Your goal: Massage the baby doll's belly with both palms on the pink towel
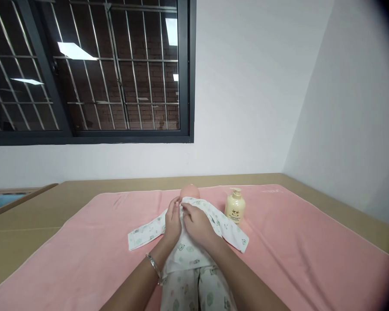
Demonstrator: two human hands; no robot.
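A baby doll (189,191) lies on its back on a pink towel (294,242), head away from me, dressed in a white printed sleepsuit (188,255). Both my hands rest on the doll's chest near the collar. My left hand (172,221), with a bracelet on the wrist, pinches the fabric at the left of the front opening. My right hand (197,223) presses and pinches the fabric at the right side, fingertips meeting the left hand's. The suit's sleeves spread out to both sides.
A cream pump bottle (235,207) stands on the towel just right of the doll's head. The towel covers a tan tabletop (35,216) set in a white wall corner. A dark barred window (90,69) is up left.
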